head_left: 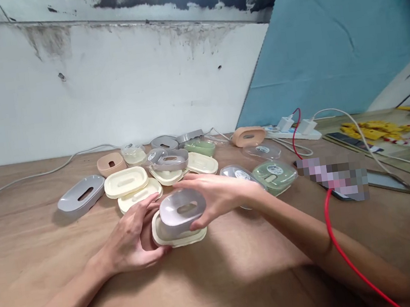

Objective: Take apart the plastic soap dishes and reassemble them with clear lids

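My right hand [217, 194] grips a grey oval soap-dish insert [182, 210] with a slot in its middle, fingers curled over its right side and holding it tilted above a cream oval tray [178, 236]. My left hand [135, 239] clasps the cream tray from the left, thumb and fingers wrapped on its rim. The tray rests on the wooden table [224, 280]. The grey piece sits partly inside the cream one.
Several more soap-dish parts lie behind: a grey insert [81, 192], cream trays [126, 181], a pink piece [111, 163], a green dish [275, 176], clear lids [237, 173]. A red cable [342, 251] crosses my right forearm. Power strip [295, 132] and phones lie right.
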Demonstrator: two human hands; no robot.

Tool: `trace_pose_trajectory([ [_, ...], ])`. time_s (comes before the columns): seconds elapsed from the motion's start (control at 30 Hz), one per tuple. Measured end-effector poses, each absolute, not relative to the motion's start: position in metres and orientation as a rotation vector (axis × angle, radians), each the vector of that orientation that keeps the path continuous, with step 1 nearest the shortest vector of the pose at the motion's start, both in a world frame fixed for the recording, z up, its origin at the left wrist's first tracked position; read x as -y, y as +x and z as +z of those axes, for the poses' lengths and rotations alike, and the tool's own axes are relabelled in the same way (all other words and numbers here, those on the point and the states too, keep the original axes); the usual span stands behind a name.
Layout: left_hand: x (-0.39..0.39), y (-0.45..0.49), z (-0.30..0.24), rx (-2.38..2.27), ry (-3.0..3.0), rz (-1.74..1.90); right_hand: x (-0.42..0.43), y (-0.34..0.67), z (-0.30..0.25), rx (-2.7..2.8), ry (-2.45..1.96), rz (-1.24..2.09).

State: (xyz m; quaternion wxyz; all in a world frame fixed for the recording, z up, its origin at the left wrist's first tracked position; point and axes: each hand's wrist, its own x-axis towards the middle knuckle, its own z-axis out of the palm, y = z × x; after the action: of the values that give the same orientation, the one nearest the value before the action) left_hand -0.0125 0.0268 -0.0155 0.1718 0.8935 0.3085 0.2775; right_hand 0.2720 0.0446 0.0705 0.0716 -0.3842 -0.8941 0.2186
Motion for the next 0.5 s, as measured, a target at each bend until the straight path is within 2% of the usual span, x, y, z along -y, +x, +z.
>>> trace_pose_trajectory([
  [0.5,-0.027,-0.013,-0.012,-0.799,2.587,0.689,-0.025,0.235,0.034,2.798,-1.115,0.345],
])
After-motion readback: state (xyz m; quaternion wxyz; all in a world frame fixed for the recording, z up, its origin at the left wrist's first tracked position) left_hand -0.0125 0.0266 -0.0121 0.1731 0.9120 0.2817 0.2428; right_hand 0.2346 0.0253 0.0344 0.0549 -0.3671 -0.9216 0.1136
